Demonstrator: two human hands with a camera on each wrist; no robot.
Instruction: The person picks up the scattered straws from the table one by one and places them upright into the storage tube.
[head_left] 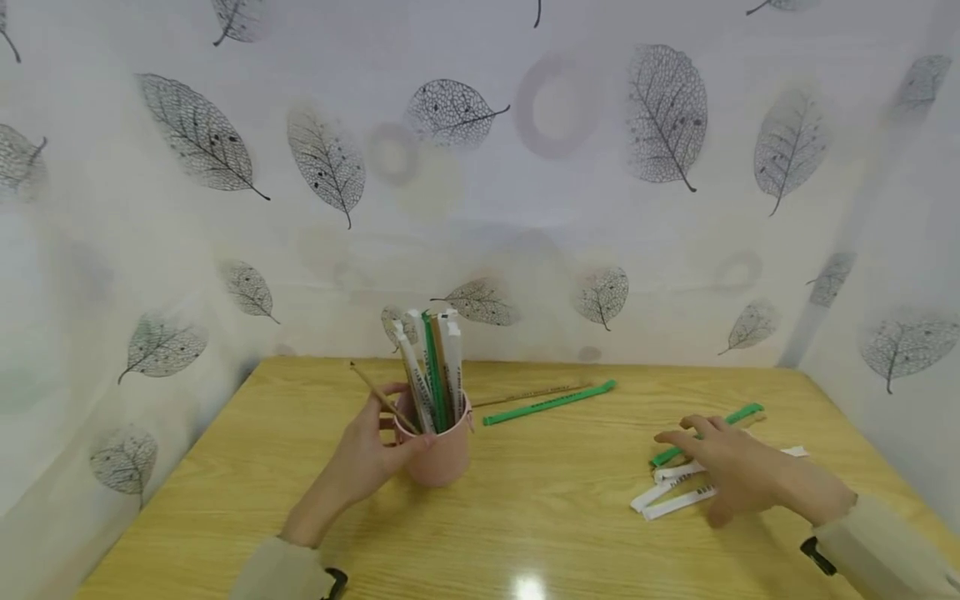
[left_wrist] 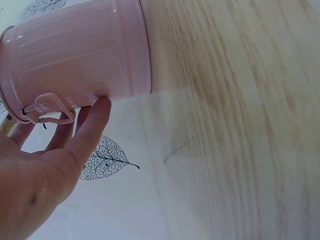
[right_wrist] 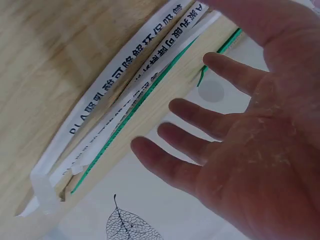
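By the left hand [head_left: 367, 450], curled round its side, the pink cup [head_left: 450, 460] is held at the hand's three o'clock. Fingers apart, the right hand [head_left: 738, 467] is spread over white straws [head_left: 678, 503], mostly at its eight o'clock, and a green straw [head_left: 666, 457] reaching from nine to one. Presumably light, smooth and easily creased, these straws are best pinched gently at mid-length.

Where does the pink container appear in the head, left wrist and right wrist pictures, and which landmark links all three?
Head: pink container left of centre, below mid-height, gripped near its rim by the left hand.
Left wrist: upper left, appearing sideways, its left end cut off by the frame.
Right wrist: not in this picture.
Shared landmark: the leaf-print backdrop, behind the table in all three.
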